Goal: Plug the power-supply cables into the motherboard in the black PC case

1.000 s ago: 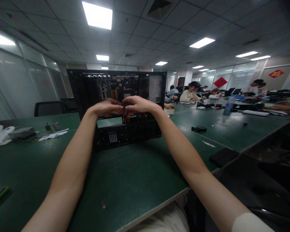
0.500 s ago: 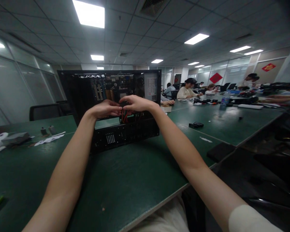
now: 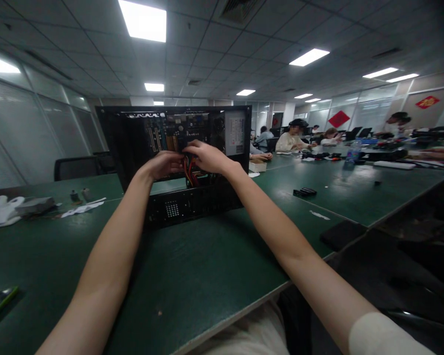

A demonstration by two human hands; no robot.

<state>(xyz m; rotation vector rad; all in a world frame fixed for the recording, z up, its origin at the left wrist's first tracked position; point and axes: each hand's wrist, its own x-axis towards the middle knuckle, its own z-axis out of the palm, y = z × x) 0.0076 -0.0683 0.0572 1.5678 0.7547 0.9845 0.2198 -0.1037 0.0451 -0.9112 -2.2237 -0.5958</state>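
A black computer case (image 3: 203, 203) stands on the green table (image 3: 192, 261), its open side facing me. Inside it are a circuit board (image 3: 177, 129) and, at the right, a grey power supply (image 3: 235, 130). Red, black and yellow cables (image 3: 189, 172) hang between my hands. My right hand (image 3: 207, 157) reaches into the case, fingers closed on the upper part of the cables. Close beside it, my left hand (image 3: 166, 165) has its fingertips at the same cables; what they pinch is too small to make out.
Left on the table lie a grey block (image 3: 35, 206), white paper scraps (image 3: 83, 208) and a green-edged phone (image 3: 0, 303). At right are black parts (image 3: 305, 192), a black flat object (image 3: 342, 234) and a bottle (image 3: 353, 152). People sit farther back.
My right hand has shifted slightly up and over the cables, and more of the cables shows below it. The whole view has moved slightly, with the scene sliding right.
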